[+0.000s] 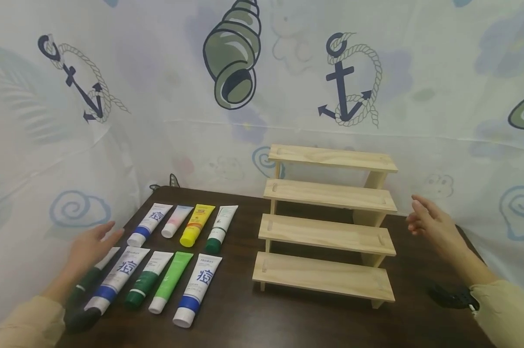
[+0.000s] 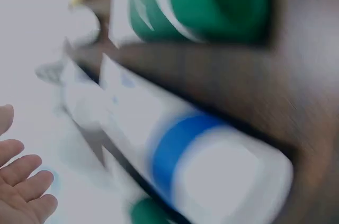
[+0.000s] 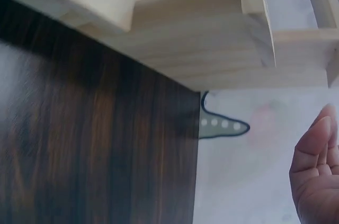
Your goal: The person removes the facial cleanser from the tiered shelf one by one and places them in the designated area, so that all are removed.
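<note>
On the left, my left hand [image 1: 90, 249] hovers over the outer tubes, its fingers loosely extended and holding nothing. Nearest to it are a white tube with a blue band [image 1: 118, 278] and a white-and-green tube [image 1: 97, 270] partly hidden by the hand. More squeeze tubes lie in two rows, among them a yellow tube [image 1: 198, 224], a bright green tube [image 1: 171, 282] and a pink-and-white tube [image 1: 177, 221]. Beside the right end of a four-tier wooden shelf [image 1: 327, 234], my right hand [image 1: 435, 229] is raised, fingers slightly bent, touching nothing.
A dark wooden table [image 1: 240, 319] carries the tubes and the shelf. White patterned cloth [image 1: 288, 87] hangs behind and at both sides. The shelf's steps [image 1: 327, 193] rise toward the back.
</note>
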Demonstrator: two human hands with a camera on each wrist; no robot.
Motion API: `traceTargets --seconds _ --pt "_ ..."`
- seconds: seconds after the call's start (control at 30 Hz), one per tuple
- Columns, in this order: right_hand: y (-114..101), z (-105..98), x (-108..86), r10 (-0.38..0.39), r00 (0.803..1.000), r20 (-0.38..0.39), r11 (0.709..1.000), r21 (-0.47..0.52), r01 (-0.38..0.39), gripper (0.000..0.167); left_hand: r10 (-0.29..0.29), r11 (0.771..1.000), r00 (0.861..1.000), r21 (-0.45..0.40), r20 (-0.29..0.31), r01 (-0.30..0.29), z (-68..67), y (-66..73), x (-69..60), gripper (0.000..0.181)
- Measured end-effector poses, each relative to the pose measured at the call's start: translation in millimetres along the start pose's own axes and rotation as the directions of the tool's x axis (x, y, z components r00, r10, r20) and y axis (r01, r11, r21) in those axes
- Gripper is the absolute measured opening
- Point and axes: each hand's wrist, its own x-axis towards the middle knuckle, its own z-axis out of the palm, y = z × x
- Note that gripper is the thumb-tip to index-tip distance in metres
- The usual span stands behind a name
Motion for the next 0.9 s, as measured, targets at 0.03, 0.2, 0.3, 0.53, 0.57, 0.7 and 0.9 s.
traceTargets --seconds 0.03,0.2,0.3,0.53,0.57,0.7,0.9 --pt "1 -3 -3.6 -0.005 1.000 -0.005 1.000 -0.006 0.005 0.059 0.034 0.999 0.999 -0.010 0.004 -0.034 -3.2 10.1 1.7 0.072" --pt "3 -11 -20.3 -0.079 0.996 -0.044 0.994 -0.079 0.075 0.054 0.146 0.985 0.989 -0.102 0.038 -0.141 -16.4 67.2 6.3 0.074" --pt "2 -15 -29.1 -0.141 0.986 -0.090 0.981 -0.148 0.127 0.048 0.218 0.969 0.975 -0.124 0.036 -0.212 -21.1 99.8 4.6 0.075" --pt "-17 -19 -42.9 -0.228 0.957 -0.177 0.958 -0.216 0.188 0.045 0.362 0.922 0.931 -0.166 0.051 -0.350 -30.2 159.8 -11.9 0.071" --pt "-21 -18 -44.6 -0.235 0.953 -0.189 0.955 -0.229 0.190 0.045 0.388 0.911 0.921 -0.173 0.047 -0.375 -30.3 166.1 -14.5 0.070" --pt "-40 -12 -52.9 -0.259 0.943 -0.211 0.935 -0.298 0.190 0.045 0.505 0.847 0.863 -0.207 0.024 -0.490 -28.5 186.6 -23.5 0.069" --pt "-70 11 -61.2 -0.381 0.905 -0.190 0.882 -0.369 0.294 0.047 0.630 0.758 0.776 -0.227 0.014 -0.611 -24.8 202.2 -35.4 0.073"
